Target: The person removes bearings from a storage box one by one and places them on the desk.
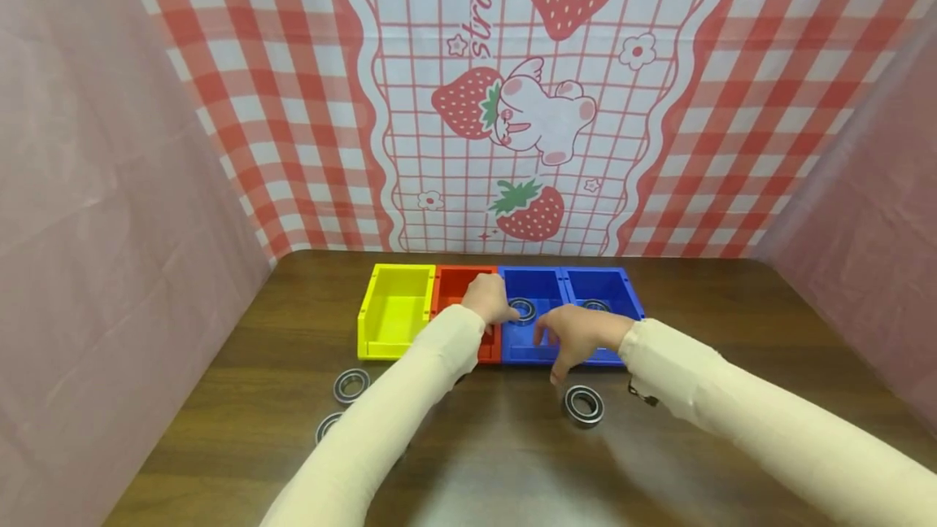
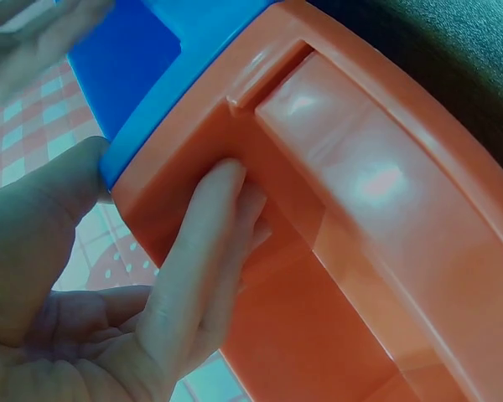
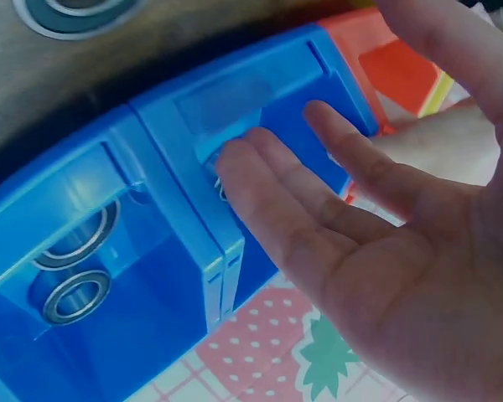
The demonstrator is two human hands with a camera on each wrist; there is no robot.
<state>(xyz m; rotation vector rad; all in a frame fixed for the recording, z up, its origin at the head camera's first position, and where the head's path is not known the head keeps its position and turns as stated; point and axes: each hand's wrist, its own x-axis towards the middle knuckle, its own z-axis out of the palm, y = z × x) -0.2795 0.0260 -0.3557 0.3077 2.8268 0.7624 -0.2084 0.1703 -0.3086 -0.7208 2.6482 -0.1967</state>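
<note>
My left hand (image 1: 489, 299) is at the red bin (image 1: 454, 279). In the left wrist view, the fingers of the left hand (image 2: 163, 310) reach inside the red bin (image 2: 293, 335) and the thumb lies on the blue side of the shared wall, gripping it. My right hand (image 1: 581, 334) hangs over the front of the blue bins, fingers spread and holding nothing. In the right wrist view, the fingertips of the right hand (image 3: 386, 243) overlap the middle blue bin (image 3: 184, 188). A bearing (image 1: 532, 317) lies in that bin, and two bearing rings (image 3: 107, 289) show in the end blue bin.
A yellow bin (image 1: 398, 314) stands at the row's left end. On the wooden table (image 1: 498, 446) one bearing (image 1: 599, 408) lies below my right hand. More bearings (image 1: 337, 389) lie left of my left sleeve, one partly covered. A checked cloth (image 1: 307, 104) hangs behind the bins.
</note>
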